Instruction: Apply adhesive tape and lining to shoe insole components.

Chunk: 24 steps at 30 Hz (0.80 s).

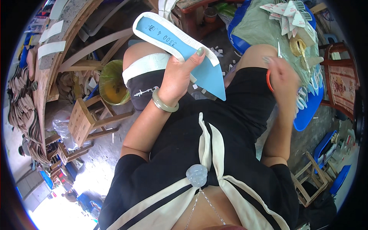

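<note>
My left hand point(175, 79) is closed round the middle of a blue shoe insole point(209, 78), thumb on its face. A white strip point(188, 38) borders the rounded heel and sides of the insole; the pointed toe end is bare blue. Dark handwriting marks the blue face. Over my right thigh, my right hand point(285, 78) grips a pair of scissors point(279, 50) by the red-orange handle, blades pointing away from me. That hand is slightly smeared by motion, and the scissors are apart from the insole. A white band point(147, 66) lies across my left thigh.
At right, a blue tub point(232, 36) holds greenish cloth, white pieces and a yellow tape roll point(296, 46). A wooden stool point(82, 119) and lined yellow bucket point(113, 90) stand at left, beside a workbench point(51, 76). White scraps dot the floor. A patterned chair point(339, 80) stands far right.
</note>
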Tool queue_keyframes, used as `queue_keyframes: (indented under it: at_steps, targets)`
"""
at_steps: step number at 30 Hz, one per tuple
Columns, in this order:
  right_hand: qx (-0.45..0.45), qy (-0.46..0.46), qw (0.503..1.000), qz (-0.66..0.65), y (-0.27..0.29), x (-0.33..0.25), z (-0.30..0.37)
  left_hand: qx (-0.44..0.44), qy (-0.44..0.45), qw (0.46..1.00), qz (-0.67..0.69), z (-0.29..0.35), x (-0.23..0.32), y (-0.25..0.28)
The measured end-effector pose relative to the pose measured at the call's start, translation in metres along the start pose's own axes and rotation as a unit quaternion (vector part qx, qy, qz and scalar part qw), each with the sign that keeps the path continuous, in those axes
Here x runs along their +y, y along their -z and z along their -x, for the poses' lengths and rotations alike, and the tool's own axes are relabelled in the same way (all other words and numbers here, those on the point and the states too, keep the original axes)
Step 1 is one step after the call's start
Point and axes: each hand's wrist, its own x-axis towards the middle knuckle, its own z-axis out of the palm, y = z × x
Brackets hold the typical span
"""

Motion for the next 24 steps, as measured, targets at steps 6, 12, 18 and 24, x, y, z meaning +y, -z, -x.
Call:
queue_keyframes:
  at_steps: [6, 12, 18, 24]
  targets:
    - [-0.218, -0.107, 0.857, -0.453, -0.084, -0.061, 0.007, -0.009, 0.045, 0.999, 0.011, -0.001, 0.005, -0.009]
    - [-0.184, -0.095, 0.854, -0.477, -0.119, -0.06, 0.038, -0.01, 0.005, 0.997, 0.075, -0.011, 0.021, 0.003]
    - [-0.308, -0.112, 0.827, -0.456, -0.104, -0.056, -0.007, -0.036, 0.057, 0.995, -0.071, -0.028, 0.045, 0.024]
    - [-0.324, 0.207, 0.875, -0.293, -0.07, -0.076, -0.12, -0.221, 0.167, 0.925, -0.259, -0.03, 0.084, 0.031]
